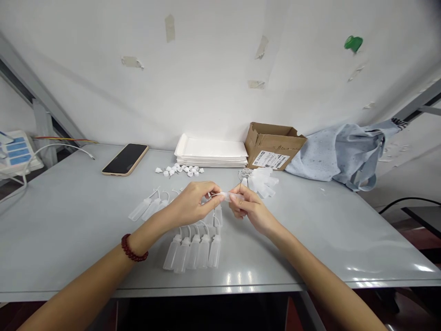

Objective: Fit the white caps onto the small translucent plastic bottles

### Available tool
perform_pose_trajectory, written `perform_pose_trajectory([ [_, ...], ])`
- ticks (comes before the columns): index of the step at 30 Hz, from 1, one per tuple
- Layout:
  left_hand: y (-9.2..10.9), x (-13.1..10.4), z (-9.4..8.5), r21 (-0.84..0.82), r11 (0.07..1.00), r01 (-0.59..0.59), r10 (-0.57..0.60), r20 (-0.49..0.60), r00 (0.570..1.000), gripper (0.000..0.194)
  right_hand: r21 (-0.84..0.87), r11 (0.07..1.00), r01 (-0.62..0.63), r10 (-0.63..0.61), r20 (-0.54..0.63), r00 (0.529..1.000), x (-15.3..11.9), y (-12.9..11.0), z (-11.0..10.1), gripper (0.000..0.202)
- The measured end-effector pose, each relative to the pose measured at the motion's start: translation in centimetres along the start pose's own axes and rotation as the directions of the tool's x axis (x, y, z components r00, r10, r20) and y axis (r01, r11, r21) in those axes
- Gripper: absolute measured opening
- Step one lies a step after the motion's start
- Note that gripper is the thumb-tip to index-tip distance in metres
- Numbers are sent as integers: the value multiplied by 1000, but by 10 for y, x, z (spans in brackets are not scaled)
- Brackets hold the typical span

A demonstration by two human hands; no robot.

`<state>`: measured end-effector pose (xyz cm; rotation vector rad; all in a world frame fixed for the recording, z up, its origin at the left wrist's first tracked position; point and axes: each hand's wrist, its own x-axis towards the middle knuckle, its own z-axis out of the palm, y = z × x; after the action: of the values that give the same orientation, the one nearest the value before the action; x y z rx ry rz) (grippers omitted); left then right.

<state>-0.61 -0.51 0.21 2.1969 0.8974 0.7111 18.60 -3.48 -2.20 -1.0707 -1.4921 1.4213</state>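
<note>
Above the middle of the table, both hands meet at a small translucent plastic squeeze bottle (225,196) that lies sideways between them. My right hand (253,207) is closed around its body. With thumb and fingers pinched, my left hand (198,200) holds the neck end; the fingertips hide the cap there. Below my hands stand or lie several bottles in a row (195,253), each with a thin strap curving from its neck. More bottles (143,207) lie left of my left wrist, partly behind the arm. A pile of bottles (263,181) sits beyond my right hand.
Loose white caps (189,171) are scattered in front of a stack of white padded envelopes (213,149). An open cardboard box (272,145) stands beside it, then a light blue cloth bag (330,154). A phone (126,159) and a white cable (58,145) are at left.
</note>
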Motion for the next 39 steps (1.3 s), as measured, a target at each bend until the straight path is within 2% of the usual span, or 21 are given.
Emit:
perform_pose_trajectory([
  [2,0,0,0,-11,999,50,-50,7,999,24,-301,948,102,-127,-66,990,-1,1,1,22],
  [3,-1,1,0,-15,997,71,-71,4,998,24,-475,865,163,-223,-73,972,-1,3,1,21],
  [5,-1,1,1,-9,995,97,-97,-18,995,26,-746,607,274,-408,3,913,-1,7,1,20],
  [7,-2,2,2,4,994,112,-112,-38,993,28,-867,364,340,-512,119,851,1,11,0,20],
  [8,-2,3,3,7,993,115,-115,-43,992,29,-892,282,354,-536,159,829,2,12,-1,19],
  [10,-2,4,3,2,994,114,-113,-58,992,30,-916,199,347,-569,180,802,4,13,-7,18],
  [13,-8,7,-1,-5,990,139,-138,-122,983,27,-947,179,265,-626,99,774,8,11,-25,18],
  [16,-24,10,-13,70,971,227,-201,-270,942,23,-977,211,44,-664,-110,739,13,9,-53,20],
  [18,-39,12,-22,222,933,284,-192,-360,913,22,-966,231,-112,-641,-238,730,16,10,-73,23],
  [20,-54,12,-30,395,854,340,-194,-365,911,23,-937,257,-239,-594,-348,726,18,11,-90,26],
  [22,-65,13,-35,514,778,361,-194,-351,916,25,-909,277,-311,-542,-415,731,20,13,-100,28],
  [26,-78,15,-33,639,696,327,-188,-277,942,33,-890,303,-340,-433,-446,783,21,16,-104,32],
  [28,-80,17,-29,667,690,281,-159,-239,958,37,-882,312,-352,-409,-460,788,21,16,-101,35],
  [31,-82,20,-25,685,696,213,-119,-183,976,38,-869,325,-373,-392,-483,783,21,14,-98,38],
  [35,-83,26,-22,699,692,182,-82,-174,981,37,-858,345,-380,-391,-500,773,18,11,-95,36],
  [39,-83,35,-18,711,678,184,-65,-191,979,33,-889,322,-326,-507,-453,733,16,9,-88,33],
])
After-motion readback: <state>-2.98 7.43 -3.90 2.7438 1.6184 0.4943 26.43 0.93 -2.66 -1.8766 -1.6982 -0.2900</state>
